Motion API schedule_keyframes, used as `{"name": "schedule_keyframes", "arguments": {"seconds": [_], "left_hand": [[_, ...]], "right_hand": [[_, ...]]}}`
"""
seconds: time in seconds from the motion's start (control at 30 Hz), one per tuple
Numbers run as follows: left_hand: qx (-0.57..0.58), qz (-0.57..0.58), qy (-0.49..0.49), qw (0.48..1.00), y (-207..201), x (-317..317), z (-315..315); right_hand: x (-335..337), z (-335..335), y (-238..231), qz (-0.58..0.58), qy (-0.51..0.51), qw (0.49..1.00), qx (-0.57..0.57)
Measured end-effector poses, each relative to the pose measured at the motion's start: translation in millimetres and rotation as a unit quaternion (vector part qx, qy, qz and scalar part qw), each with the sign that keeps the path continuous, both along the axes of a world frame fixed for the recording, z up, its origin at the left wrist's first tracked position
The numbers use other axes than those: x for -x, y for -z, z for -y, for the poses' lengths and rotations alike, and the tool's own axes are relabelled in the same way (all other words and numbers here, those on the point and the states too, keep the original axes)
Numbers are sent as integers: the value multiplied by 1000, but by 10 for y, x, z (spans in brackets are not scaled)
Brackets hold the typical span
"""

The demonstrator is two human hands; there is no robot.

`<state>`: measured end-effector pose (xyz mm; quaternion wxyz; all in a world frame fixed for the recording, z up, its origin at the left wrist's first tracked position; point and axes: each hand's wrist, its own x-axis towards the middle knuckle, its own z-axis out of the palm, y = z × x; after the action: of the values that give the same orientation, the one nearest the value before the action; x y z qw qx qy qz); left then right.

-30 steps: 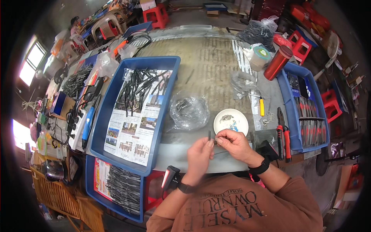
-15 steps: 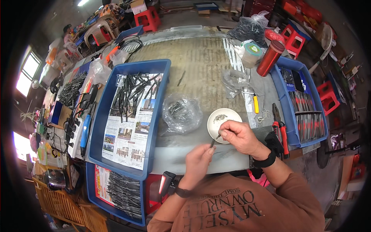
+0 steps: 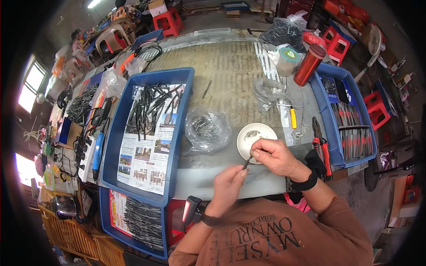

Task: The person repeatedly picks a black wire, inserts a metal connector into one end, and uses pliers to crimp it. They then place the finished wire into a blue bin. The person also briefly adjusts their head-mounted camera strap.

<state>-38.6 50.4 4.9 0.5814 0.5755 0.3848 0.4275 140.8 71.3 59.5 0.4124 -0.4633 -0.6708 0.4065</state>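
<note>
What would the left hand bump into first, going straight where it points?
Probably the right hand: its fingertips are just ahead of the left hand, at the far end of the black strip. The dish lies beyond, perhaps lower; depth is unclear.

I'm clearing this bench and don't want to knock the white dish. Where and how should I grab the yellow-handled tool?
I'd probably pinch the middle of its yellow handle across the sides, from above and slightly right. The handle is the thicker part and points toward the person, the thin shaft away; the white dish sits to its left.
</note>
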Motion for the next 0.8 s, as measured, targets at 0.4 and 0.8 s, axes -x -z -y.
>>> {"name": "schedule_keyframes", "arguments": {"seconds": [0.4, 0.8], "left_hand": [[-23, -7, -40, 999, 21, -11, 12], [-24, -17, -41, 999, -24, -27, 8]], "right_hand": [[23, 5, -18, 27, -7, 1000, 4], [73, 58, -37, 29, 10, 999, 12]]}}
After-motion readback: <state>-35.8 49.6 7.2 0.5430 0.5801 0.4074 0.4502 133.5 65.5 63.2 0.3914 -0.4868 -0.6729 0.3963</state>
